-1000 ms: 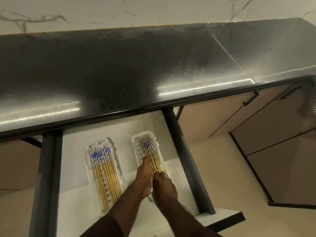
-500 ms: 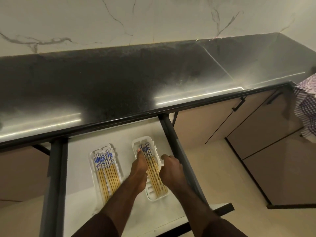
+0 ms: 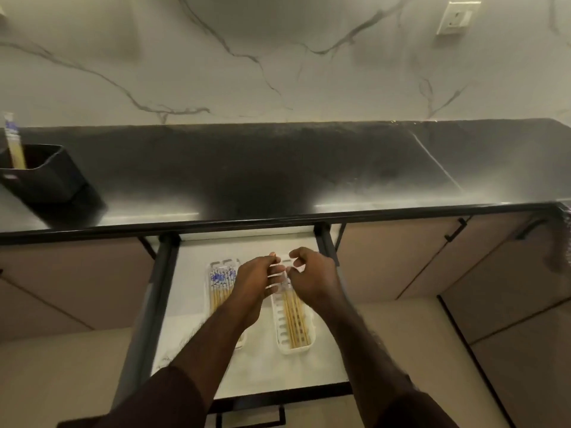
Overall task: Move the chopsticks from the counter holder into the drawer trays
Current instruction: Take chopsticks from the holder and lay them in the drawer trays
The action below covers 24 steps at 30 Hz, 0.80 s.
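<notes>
Both hands over the open drawer (image 3: 197, 350): left hand (image 3: 251, 282) and right hand (image 3: 312, 274) loosely curled, empty. Chopsticks (image 3: 296, 319) lie in right tray (image 3: 295, 349); more in left tray (image 3: 210, 291) and the counter holder (image 3: 46, 177).

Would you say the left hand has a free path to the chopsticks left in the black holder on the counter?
Probably yes. The left hand seems to hold nothing, and bare counter lies between it and the black holder, whose open top leaves the chopsticks exposed. Whether the arm stretches that far is unclear.
</notes>
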Available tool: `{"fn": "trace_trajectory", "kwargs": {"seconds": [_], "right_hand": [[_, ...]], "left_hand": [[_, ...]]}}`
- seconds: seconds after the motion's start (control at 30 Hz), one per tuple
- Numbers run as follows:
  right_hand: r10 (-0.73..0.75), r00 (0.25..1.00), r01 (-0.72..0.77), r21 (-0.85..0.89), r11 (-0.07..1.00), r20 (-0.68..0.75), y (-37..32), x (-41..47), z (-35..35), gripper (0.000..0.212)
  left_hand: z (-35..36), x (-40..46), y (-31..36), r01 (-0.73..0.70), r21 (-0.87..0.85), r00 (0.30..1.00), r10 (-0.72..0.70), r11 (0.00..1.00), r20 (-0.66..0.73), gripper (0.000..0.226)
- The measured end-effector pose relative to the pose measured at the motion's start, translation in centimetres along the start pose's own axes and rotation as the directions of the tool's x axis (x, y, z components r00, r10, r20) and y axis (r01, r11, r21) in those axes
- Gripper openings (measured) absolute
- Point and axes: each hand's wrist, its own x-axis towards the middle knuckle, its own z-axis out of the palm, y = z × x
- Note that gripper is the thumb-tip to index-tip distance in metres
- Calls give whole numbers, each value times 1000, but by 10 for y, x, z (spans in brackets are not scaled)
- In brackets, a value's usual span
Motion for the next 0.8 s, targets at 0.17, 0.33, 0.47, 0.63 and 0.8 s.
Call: {"fn": "trace_trajectory", "kwargs": {"seconds": [0.17,0.33,0.47,0.63,0.8], "right_hand": [[-89,992,97,89,991,-91,-64,-19,-1,31],[-174,982,185,168,968,-78,-138,-40,43,27],[-223,973,231,235,944,-62,-198,-66,98,24],[-255,967,252,250,935,-20,-273,-100,172,24],[-329,944,315,241,918,18,-337,-117,224,26]], "left_hand": [[-56,-38,35,-159,-19,985,157,987,-75,24],[-149,-77,64,-277,-71,953,264,958,-148,19],[-245,-110,71,-368,-132,920,340,921,-192,16],[-369,-142,78,-439,-119,880,399,891,-258,14],[-459,-151,87,-441,-130,872,390,888,-294,16]]}}
